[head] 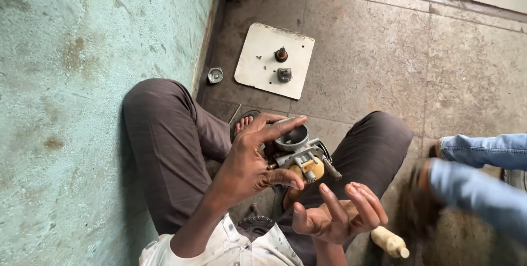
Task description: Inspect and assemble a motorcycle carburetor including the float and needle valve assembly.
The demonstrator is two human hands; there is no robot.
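Observation:
My left hand (253, 159) grips a metal carburetor body (299, 153) between thumb and fingers, above my lap. The part has a round grey bore on top, a spring at its right side and a yellow plastic float underneath. My right hand (337, 214) sits just below it, palm up with fingers spread, holding nothing that I can see. I sit on the floor with both knees bent outward.
A white square plate (258, 71) lies on the stone floor ahead, carrying two small parts and a few screws. A round metal cap (214, 75) rests by the teal wall. A small cream bottle (390, 242) lies near my right knee. Another person's denim-sleeved arm (483, 181) reaches in from the right.

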